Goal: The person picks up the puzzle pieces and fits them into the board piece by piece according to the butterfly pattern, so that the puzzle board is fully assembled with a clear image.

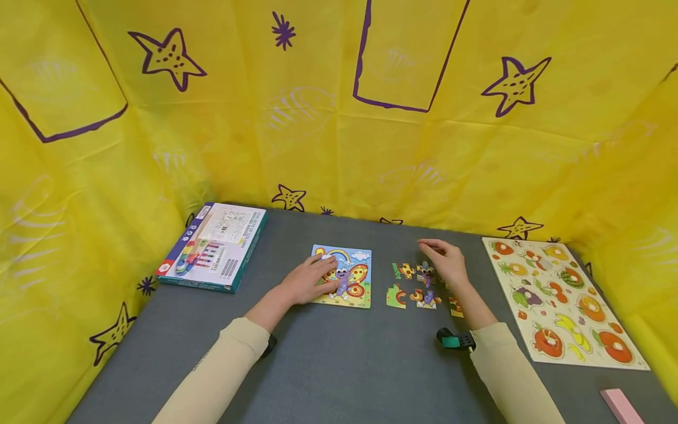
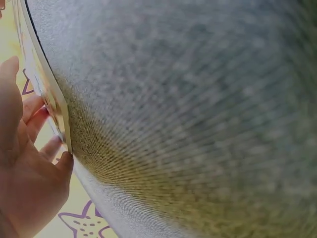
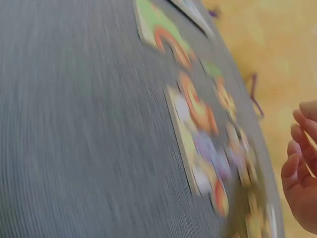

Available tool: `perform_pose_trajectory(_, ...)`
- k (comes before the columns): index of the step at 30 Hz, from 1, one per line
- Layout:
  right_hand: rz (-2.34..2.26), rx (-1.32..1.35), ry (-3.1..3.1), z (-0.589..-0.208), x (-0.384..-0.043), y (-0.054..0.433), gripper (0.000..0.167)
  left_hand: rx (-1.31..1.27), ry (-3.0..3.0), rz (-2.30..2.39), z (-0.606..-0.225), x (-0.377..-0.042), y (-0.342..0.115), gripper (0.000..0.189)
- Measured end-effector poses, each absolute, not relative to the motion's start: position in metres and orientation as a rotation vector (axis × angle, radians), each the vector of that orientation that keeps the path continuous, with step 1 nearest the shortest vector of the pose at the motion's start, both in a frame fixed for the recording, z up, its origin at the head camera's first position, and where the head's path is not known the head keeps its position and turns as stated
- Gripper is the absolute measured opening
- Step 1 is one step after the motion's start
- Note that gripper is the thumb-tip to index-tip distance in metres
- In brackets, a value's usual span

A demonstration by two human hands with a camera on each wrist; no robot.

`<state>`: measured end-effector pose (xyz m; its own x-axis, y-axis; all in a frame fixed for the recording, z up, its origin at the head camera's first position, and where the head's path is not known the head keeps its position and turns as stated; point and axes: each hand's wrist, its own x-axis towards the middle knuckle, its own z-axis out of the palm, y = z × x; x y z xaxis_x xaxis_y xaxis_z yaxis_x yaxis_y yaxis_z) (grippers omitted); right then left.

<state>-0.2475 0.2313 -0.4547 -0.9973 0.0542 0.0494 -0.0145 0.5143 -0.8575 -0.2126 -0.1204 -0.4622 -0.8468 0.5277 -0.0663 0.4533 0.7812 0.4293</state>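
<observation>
A square butterfly puzzle board (image 1: 361, 259) lies on the grey table. My left hand (image 1: 307, 281) rests across its left side, fingers spread over the picture and covering part of the butterfly. In the left wrist view, fingertips (image 2: 63, 157) touch the board's edge. Loose puzzle pieces lie right of the board: a green piece with a red curve (image 1: 396, 296), a butterfly piece (image 1: 425, 298) and several others. Over the far pieces hovers my right hand (image 1: 447, 262), its fingers loosely bent, with nothing visible in them. It partly hides the pieces beneath.
A boxed toy set (image 1: 214, 247) lies at the back left. On the right is a fruit puzzle board (image 1: 564, 300), and a pink block (image 1: 621, 406) sits near the front right. A yellow patterned cloth (image 1: 339, 147) hangs behind the table and along its sides.
</observation>
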Motion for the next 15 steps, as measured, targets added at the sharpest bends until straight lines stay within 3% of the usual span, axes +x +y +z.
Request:
perform_pose_trajectory(9,1.332,-0.178,-2.707,-0.458,-0.239,0.284,0.041,0.795,2.794,0.631,-0.461,-0.212,-0.121,0.059)
perform_pose_trajectory(15,1.156,-0.14,-2.797,-0.465,-0.238,0.306,0.048,0.838,2.748,0.678,-0.462,-0.213,-0.12,0.06)
